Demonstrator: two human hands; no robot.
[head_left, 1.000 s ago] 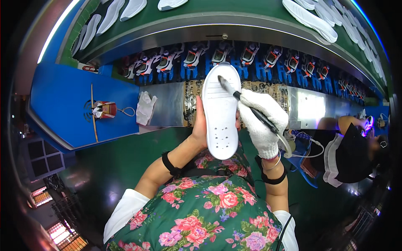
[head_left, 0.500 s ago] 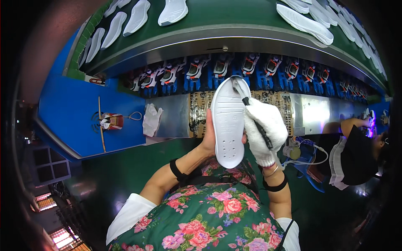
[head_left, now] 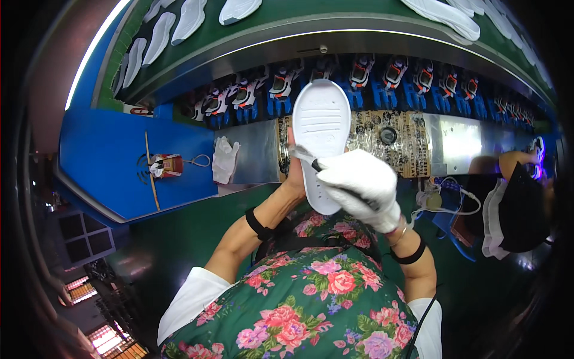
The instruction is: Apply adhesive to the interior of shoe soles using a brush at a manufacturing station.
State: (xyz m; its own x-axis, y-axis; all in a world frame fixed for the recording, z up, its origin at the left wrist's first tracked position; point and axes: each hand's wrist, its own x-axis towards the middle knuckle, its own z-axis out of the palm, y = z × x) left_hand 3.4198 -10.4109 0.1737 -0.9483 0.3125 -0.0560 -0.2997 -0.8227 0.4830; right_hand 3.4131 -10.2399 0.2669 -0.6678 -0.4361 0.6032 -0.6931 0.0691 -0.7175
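A white shoe sole (head_left: 323, 113) stands nearly upright in front of me, its grooved inner face toward me. My bare left hand (head_left: 295, 172) is closed on it from behind along the left edge; most of its fingers are hidden by the sole. In a white knit glove, my right hand (head_left: 362, 182) is closed round a brush (head_left: 305, 154) with a dark handle. The brush head lies at the sole's left edge, about midway down. Whether the bristles touch the surface I cannot tell.
Shoe uppers (head_left: 281, 84) in blue holders line the back, below a green belt (head_left: 311, 13) carrying white soles. A round black piece (head_left: 388, 136) lies on the bench. Leftward are a white glove (head_left: 225, 160) and a red container (head_left: 170, 166) with a stick. Another person (head_left: 514, 209) sits at right.
The brush has moved from the sole's top end down to its left edge, my right hand with it. The sole sits slightly higher in view, and the round black piece has come into sight.
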